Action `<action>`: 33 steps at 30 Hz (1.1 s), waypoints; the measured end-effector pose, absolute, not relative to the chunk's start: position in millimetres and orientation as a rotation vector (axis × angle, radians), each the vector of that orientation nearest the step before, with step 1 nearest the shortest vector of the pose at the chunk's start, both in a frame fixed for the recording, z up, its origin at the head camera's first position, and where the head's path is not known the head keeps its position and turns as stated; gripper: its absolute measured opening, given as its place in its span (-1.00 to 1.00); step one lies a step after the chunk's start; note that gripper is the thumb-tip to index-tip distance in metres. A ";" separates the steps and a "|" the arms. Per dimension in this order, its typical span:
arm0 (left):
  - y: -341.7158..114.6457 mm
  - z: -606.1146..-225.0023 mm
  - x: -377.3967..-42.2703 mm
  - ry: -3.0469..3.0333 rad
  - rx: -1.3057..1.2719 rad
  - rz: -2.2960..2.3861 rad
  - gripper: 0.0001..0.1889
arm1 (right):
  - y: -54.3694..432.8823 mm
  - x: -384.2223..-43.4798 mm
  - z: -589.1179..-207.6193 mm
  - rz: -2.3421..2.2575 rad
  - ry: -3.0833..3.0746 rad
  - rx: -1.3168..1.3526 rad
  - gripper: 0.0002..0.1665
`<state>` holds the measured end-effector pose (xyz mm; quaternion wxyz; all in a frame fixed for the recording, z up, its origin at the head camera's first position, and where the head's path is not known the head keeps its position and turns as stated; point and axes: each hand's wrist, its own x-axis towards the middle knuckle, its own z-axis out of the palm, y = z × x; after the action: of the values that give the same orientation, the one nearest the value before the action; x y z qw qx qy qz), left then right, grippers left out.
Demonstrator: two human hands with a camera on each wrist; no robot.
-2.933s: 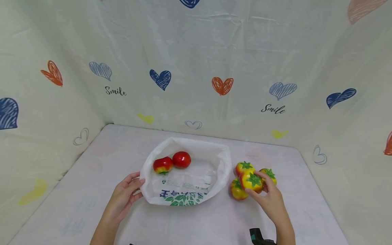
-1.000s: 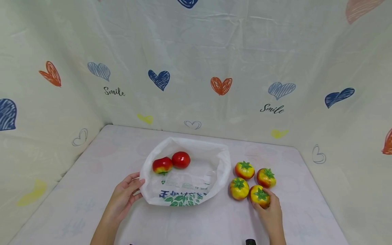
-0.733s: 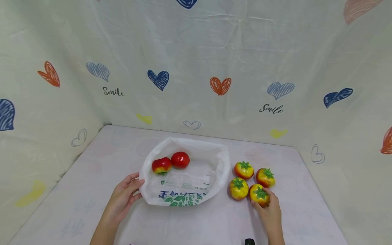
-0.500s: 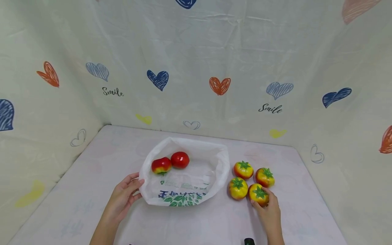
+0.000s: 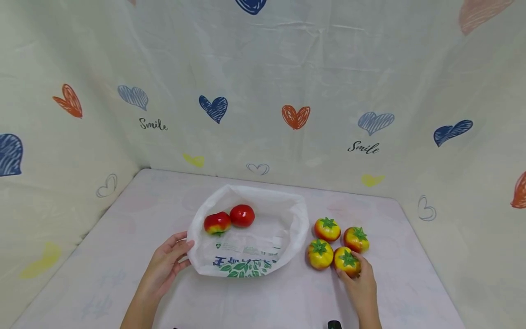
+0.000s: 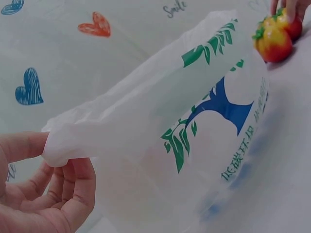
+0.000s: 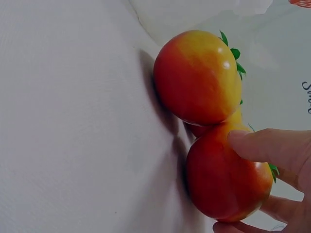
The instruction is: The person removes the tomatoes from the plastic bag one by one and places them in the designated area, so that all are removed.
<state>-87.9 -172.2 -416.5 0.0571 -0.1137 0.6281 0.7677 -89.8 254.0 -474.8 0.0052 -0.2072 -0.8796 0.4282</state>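
My left hand pinches the left rim of a white plastic bag with green leaf print, its mouth spread wide. Inside the bag lie two red fruits, one a plain red tomato, the other a red-and-yellow tomato turned on its side. My right hand grips the front-right tomato, yellow and red with a green calyx, thumb and fingers on its sides. In the right wrist view the thumb presses this tomato, which touches the neighbouring tomato.
Beside the held tomato stand more tomatoes: a front-left one, a back-left one and a back-right one. A black object shows at the bottom edge. A heart-printed curtain rises behind the pale table.
Earlier my right hand held a tomato up over the others; it came down to the table at the front right of the group. Over the last second both hands stay in place.
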 end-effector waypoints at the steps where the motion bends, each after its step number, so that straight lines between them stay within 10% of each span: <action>1: -172.1 -416.5 -88.0 1.905 -0.342 2.328 -0.85 | 254.3 -89.3 -473.7 1.346 -2.754 -0.649 -0.21; 14: -171.0 -414.6 -87.2 1.909 -0.349 2.326 -0.86 | 246.5 -81.8 -452.4 1.161 -2.652 -0.627 -0.34; 23: -170.9 -414.9 -87.2 1.905 -0.369 2.326 -0.85 | 257.2 -105.7 -516.6 1.039 -2.533 -0.505 -0.37; 33: -170.8 -414.9 -87.3 1.915 -0.372 2.317 -0.84 | 178.6 -83.3 -415.3 1.278 -2.527 -0.174 -0.61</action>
<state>-87.3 -170.8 -414.9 0.0564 -0.1227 0.6311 0.7638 -83.3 178.6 -415.3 0.1518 -0.0606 -0.8803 0.4453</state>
